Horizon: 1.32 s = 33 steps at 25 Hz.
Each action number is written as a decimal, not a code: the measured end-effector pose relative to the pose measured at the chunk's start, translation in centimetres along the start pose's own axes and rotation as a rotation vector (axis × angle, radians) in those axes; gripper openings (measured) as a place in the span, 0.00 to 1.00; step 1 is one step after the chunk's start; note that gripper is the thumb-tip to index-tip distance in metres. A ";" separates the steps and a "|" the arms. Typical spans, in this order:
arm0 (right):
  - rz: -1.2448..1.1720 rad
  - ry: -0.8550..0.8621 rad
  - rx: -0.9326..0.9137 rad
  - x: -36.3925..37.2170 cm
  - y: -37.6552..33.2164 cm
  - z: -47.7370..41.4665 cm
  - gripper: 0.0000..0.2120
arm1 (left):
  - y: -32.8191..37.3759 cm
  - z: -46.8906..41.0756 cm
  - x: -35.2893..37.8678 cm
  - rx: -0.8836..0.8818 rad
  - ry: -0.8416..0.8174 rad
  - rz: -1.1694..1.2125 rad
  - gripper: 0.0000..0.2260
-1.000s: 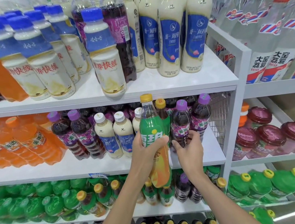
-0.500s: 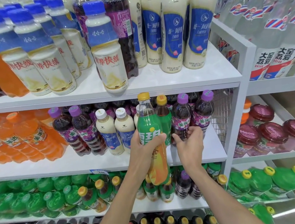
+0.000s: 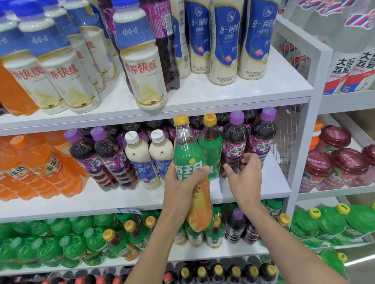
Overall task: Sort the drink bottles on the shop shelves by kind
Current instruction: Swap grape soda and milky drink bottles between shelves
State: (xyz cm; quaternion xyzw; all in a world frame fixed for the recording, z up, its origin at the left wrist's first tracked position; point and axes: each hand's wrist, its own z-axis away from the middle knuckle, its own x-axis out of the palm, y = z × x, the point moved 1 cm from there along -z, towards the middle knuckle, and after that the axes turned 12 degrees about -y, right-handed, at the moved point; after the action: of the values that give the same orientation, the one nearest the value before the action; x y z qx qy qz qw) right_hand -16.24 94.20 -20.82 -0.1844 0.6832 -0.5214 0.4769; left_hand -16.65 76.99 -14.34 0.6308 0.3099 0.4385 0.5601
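My left hand (image 3: 183,188) grips a green-labelled soda bottle (image 3: 187,156) with a yellow cap, upright in front of the middle shelf (image 3: 70,206). Just behind it on that shelf stands a second green bottle (image 3: 212,143) with a yellow cap. To its right is a dark grape soda bottle (image 3: 235,140) with a purple cap. My right hand (image 3: 244,179) has its thumb and fingers curled round the lower part of that grape bottle. Two small milk tea bottles (image 3: 140,158) stand to the left, with more grape bottles (image 3: 107,158) beyond them.
Orange soda bottles (image 3: 29,171) fill the left of the middle shelf. Large milk drinks (image 3: 140,52) and milk tea bottles crowd the top shelf. Green bottles (image 3: 51,245) line the shelf below. A wire mesh side panel (image 3: 286,135) closes the right end, beside red-lidded cups (image 3: 343,163).
The green bottle in my left hand has risen a little toward the shelf. My right hand's fingers have curled tighter round the grape bottle. The view has tilted slightly upward.
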 end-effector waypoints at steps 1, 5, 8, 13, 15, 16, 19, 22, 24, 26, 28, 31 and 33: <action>0.001 -0.008 0.000 0.0 0.0 0.3 0.24 | 0.1 0.1 -0.2 -0.004 0.000 0.001 0.13; 0.065 -0.036 0.026 0.0 0.1 1.4 0.24 | -0.1 0.6 -1.3 -0.039 -0.004 0.003 0.18; 0.163 -0.074 0.005 0.0 0.2 2.6 0.24 | -0.8 1.4 -2.6 -0.056 -0.040 -0.012 0.16; 0.290 -0.227 -0.040 -0.2 0.5 5.5 0.24 | -1.8 3.7 -3.4 -0.118 -0.006 -0.024 0.15; 0.314 -0.289 -0.047 -0.1 1.1 6.7 0.27 | -2.1 4.7 -3.3 -0.111 0.006 -0.025 0.16; 0.328 -0.323 -0.044 0.0 1.5 7.2 0.28 | -2.2 5.2 -3.2 -0.102 0.010 -0.033 0.16; 0.353 -0.395 -0.030 -0.5 2.5 8.8 0.30 | -2.3 7.2 -2.3 -0.086 0.039 -0.051 0.15; 0.348 -0.416 -0.027 -1.4 3.4 10.0 0.30 | -2.2 9.5 -1.3 -0.078 0.070 -0.071 0.15; 0.339 -0.434 -0.034 -2.0 4.3 11.1 0.30 | -2.5 11.1 -0.8 -0.082 0.094 -0.069 0.16; 0.316 -0.453 -0.018 -2.5 5.3 12.4 0.29 | -3.1 12.6 -0.2 -0.096 0.130 -0.079 0.14; 0.285 -0.483 0.016 -2.9 6.6 13.7 0.29 | -4.0 14.0 0.2 -0.115 0.160 -0.091 0.11; 0.277 -0.522 0.086 -3.2 8.7 15.2 0.26 | -5.5 15.5 0.8 -0.151 0.189 -0.072 0.11; 0.243 -0.508 0.130 -3.4 9.6 15.6 0.15 | -6.3 15.9 1.1 -0.186 0.204 -0.040 0.11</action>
State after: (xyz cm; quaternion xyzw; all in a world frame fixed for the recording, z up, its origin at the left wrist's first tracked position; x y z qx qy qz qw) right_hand 0.86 92.06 -27.79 -0.1947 0.5240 -0.4402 0.7027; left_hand -1.24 72.14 -20.07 0.5221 0.3360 0.5159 0.5902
